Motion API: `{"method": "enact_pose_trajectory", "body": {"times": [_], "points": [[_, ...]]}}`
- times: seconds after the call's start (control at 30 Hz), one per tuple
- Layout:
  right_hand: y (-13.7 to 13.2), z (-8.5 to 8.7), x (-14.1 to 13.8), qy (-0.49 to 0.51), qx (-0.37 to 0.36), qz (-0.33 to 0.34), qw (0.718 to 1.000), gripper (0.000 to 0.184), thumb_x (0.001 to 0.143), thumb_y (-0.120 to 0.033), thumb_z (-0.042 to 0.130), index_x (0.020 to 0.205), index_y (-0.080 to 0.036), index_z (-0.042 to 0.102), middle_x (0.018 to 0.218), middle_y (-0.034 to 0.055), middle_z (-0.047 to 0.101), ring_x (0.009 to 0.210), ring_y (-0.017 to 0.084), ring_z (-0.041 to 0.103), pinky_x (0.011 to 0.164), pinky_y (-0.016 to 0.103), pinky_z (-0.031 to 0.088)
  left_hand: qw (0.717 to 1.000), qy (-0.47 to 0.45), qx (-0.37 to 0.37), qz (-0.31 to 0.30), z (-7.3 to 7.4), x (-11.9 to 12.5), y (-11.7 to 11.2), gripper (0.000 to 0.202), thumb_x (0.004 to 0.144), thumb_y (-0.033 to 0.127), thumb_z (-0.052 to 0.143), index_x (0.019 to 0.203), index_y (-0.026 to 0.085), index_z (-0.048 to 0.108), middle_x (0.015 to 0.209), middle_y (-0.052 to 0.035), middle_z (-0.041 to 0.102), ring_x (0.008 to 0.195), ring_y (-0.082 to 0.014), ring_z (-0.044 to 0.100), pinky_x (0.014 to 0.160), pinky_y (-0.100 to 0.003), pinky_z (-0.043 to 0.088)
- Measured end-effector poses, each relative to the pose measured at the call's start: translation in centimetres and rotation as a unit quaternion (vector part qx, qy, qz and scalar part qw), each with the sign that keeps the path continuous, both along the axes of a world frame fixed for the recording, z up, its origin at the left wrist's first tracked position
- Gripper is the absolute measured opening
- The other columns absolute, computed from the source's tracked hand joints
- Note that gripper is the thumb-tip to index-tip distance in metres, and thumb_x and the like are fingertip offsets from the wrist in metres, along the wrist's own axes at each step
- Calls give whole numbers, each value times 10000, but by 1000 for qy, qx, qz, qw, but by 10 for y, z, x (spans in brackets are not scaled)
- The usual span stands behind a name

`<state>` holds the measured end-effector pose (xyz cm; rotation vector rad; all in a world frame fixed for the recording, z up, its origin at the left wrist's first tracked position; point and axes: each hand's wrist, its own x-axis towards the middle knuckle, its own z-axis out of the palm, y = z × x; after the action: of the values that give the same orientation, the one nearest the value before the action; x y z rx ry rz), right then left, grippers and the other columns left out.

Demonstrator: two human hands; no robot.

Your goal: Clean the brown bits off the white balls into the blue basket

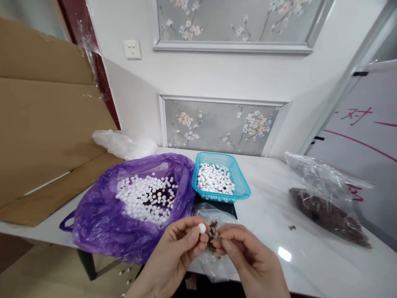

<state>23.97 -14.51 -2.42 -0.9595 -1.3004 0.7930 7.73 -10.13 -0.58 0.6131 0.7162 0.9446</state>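
My left hand (175, 254) pinches a small white ball (202, 228) between thumb and forefinger, low in the middle of the head view. Close beside it, my right hand (252, 258) has its thumb and fingers pressed together; whatever is between them is too small or hidden to name. Beneath both hands lies a clear plastic bag (217, 271) with small reddish-brown bits (213, 228) on it. To the left is an open purple plastic bag (102, 223) full of white balls (136, 198). A blue plastic basket (242, 186) of similar balls stands behind the hands.
At right, a clear zip bag (328, 215) of brown material lies on the white table (266, 207), near a few loose brown bits (292, 227). An open cardboard box (46, 136) occupies the left, beside crumpled clear plastic (120, 142). A whiteboard (366, 145) stands far right.
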Motion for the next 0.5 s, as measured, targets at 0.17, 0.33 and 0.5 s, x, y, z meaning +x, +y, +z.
{"method": "enact_pose_trajectory", "body": {"times": [0.17, 0.33, 0.5], "points": [[-5, 11, -3, 53, -37, 2, 998, 99, 839, -283, 678, 760, -239, 718, 727, 15, 646, 680, 163, 615, 631, 233, 517, 998, -36, 17, -38, -5, 8, -7, 159, 637, 207, 866, 752, 152, 770, 619, -3, 681, 551, -54, 597, 577, -130, 497], [-10, 13, -19, 167, -128, -17, 977, 210, 736, -419, 775, 750, -222, 705, 668, 6, 678, 627, 157, 641, 620, 234, 523, 999, -25, 46, -15, -2, 12, -12, 187, 599, 264, 884, 729, 173, 785, 639, -15, 695, 596, -92, 598, 641, -196, 504], [-12, 14, -20, 127, -124, -42, 983, 290, 729, -485, 754, 719, -212, 658, 653, 17, 664, 608, 166, 624, 588, 245, 500, 999, 3, 45, 20, 5, 15, -17, 206, 554, 298, 900, 698, 202, 790, 626, -13, 699, 603, -111, 595, 665, -226, 495]]}}
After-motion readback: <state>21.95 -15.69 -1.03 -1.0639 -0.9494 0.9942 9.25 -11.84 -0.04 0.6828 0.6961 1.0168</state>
